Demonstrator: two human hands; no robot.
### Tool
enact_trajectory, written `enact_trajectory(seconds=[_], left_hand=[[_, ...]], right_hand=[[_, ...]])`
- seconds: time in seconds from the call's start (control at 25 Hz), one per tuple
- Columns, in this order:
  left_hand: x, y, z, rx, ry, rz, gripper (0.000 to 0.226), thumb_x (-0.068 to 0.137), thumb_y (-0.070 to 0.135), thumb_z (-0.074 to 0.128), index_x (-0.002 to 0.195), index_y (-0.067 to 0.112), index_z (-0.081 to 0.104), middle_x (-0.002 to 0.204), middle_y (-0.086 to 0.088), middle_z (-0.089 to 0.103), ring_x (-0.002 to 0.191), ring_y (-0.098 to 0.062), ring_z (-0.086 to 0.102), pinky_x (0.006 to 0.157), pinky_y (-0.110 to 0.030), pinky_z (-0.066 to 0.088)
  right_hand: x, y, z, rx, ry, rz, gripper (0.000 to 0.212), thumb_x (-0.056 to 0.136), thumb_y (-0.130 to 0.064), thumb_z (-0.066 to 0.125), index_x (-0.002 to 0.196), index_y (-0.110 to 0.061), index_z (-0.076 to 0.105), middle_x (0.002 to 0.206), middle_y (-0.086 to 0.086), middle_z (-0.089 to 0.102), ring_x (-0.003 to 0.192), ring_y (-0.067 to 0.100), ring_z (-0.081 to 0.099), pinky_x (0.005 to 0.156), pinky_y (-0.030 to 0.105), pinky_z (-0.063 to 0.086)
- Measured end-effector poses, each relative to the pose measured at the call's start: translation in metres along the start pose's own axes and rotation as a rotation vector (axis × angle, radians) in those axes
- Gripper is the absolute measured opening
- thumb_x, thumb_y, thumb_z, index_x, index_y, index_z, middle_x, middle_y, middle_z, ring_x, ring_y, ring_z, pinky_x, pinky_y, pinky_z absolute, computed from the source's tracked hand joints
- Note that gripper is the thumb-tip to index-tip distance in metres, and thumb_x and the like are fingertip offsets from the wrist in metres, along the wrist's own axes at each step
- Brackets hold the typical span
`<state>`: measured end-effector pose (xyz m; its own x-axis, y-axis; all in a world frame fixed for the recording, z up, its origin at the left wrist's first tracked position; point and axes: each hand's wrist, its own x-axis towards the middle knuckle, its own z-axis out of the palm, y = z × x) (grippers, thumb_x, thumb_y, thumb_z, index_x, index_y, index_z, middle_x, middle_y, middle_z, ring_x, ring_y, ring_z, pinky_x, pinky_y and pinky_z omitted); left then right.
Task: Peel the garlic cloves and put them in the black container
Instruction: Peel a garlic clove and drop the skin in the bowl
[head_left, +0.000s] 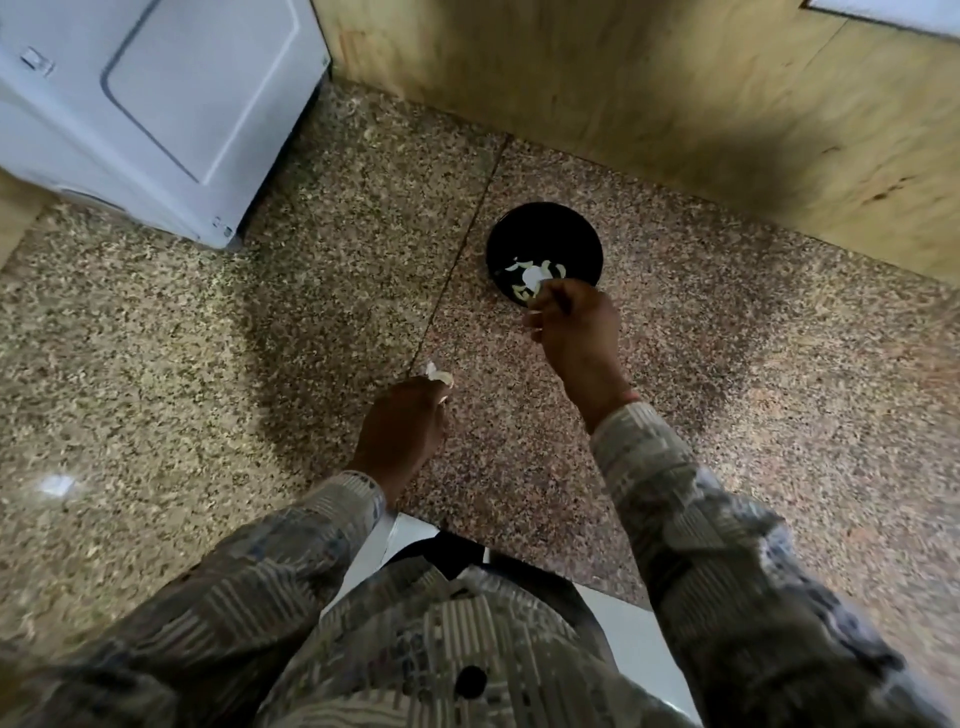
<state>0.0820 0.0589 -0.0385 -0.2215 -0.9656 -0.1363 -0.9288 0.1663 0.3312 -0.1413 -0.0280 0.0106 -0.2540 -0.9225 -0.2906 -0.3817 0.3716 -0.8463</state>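
Patterned grey-beige long sleeves (717, 545), matching shirt (441, 649)

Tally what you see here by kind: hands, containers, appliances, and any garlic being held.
Hands: 2 (left hand, right hand)
Black container: 1
White appliance: 1
Garlic piece pinched in the left hand: 1
Total: 5
Garlic bits inside the container are too blurred to count.

Dim, soft blur, wide-angle edge distortion

No text, brand or number can be read anywhere. The appliance (156, 104) at the counter's (208, 364) far left corner bears small marks, too blurred to read.
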Motion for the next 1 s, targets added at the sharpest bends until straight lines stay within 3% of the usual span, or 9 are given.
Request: enact_trajectory(seconds=[0.12,0.28,0.36,0.44,0.48,0.6,0.72,0.88,1.0], left_hand=[[0.006,-0.005,-0.003,-0.004,0.000,0.018,0.027,0.089,0.012,0.067,0.115,0.017,0.074,0.102,-0.008,0.075,0.094,-0.030,0.071,0.083,-0.041,0.059],[0.004,0.003,-0.009,-0.333,-0.036,-0.016,0.016,0.091,0.015,0.068,0.104,0.020,0.075,0.093,0.002,0.078,0.086,-0.013,0.073,0.080,-0.026,0.055],[0.003,0.015,-0.009,-0.569,-0.107,-0.105,0.016,0.089,0.015,0.072,0.103,0.024,0.072,0.089,0.010,0.077,0.082,-0.002,0.072,0.076,-0.023,0.057],[0.005,0.029,-0.009,-0.595,-0.148,-0.087,0.020,0.090,0.016,0.074,0.108,0.025,0.068,0.093,0.013,0.075,0.084,-0.002,0.070,0.072,-0.018,0.054],[0.006,0.036,-0.007,-0.573,-0.171,-0.064,0.023,0.091,0.016,0.074,0.110,0.024,0.066,0.096,0.012,0.074,0.086,-0.004,0.069,0.070,-0.014,0.050],[0.016,0.053,0.004,-0.596,-0.197,-0.086,0.026,0.091,0.016,0.072,0.115,0.024,0.065,0.105,0.006,0.074,0.092,-0.010,0.069,0.076,-0.018,0.052],[0.027,0.062,0.012,-0.602,-0.228,-0.116,0.023,0.089,0.024,0.074,0.112,0.025,0.073,0.104,0.005,0.077,0.095,-0.011,0.071,0.085,-0.028,0.057],[0.033,0.062,0.013,-0.340,-0.183,0.174,0.010,0.084,0.024,0.078,0.093,0.020,0.080,0.088,0.000,0.075,0.080,-0.014,0.067,0.069,-0.021,0.042],[0.037,0.060,0.014,-0.188,-0.163,0.241,0.006,0.083,0.019,0.071,0.081,0.016,0.076,0.082,-0.005,0.068,0.077,-0.027,0.065,0.065,-0.026,0.037]], right_hand=[[-0.007,-0.004,-0.011,0.040,0.009,0.089,0.021,0.068,-0.042,0.069,0.086,-0.032,0.075,0.085,-0.003,0.078,0.079,0.020,0.078,0.076,0.051,0.064],[-0.053,0.016,-0.011,-0.049,-0.108,0.167,0.014,0.089,-0.019,0.074,0.099,-0.027,0.078,0.092,-0.006,0.079,0.084,0.015,0.076,0.083,0.045,0.064],[-0.076,0.029,-0.009,-0.125,-0.267,0.175,0.019,0.091,-0.021,0.078,0.109,-0.027,0.078,0.100,-0.007,0.078,0.085,0.008,0.073,0.085,0.032,0.063],[-0.090,0.041,-0.003,-0.193,-0.375,0.111,0.022,0.091,-0.021,0.079,0.112,-0.021,0.078,0.100,-0.006,0.077,0.077,-0.004,0.067,0.077,0.013,0.056],[-0.093,0.044,-0.001,-0.231,-0.371,0.074,0.018,0.091,-0.020,0.078,0.109,-0.020,0.080,0.096,-0.005,0.078,0.074,-0.006,0.065,0.072,0.010,0.053],[-0.090,0.052,0.000,-0.253,-0.253,0.129,0.007,0.091,-0.019,0.076,0.092,-0.024,0.082,0.082,-0.005,0.078,0.073,0.008,0.072,0.076,0.030,0.062],[-0.077,0.061,0.003,-0.162,-0.118,0.361,0.006,0.082,-0.024,0.080,0.076,-0.023,0.080,0.069,-0.002,0.076,0.071,0.017,0.075,0.074,0.043,0.065],[-0.067,0.069,0.007,-0.255,-0.107,0.453,0.020,0.082,-0.037,0.082,0.075,-0.018,0.079,0.067,-0.002,0.075,0.070,0.015,0.074,0.074,0.040,0.065],[-0.064,0.072,0.002,-0.298,-0.134,0.401,0.019,0.084,-0.043,0.080,0.082,-0.023,0.079,0.078,-0.004,0.075,0.074,0.014,0.072,0.076,0.036,0.064]])
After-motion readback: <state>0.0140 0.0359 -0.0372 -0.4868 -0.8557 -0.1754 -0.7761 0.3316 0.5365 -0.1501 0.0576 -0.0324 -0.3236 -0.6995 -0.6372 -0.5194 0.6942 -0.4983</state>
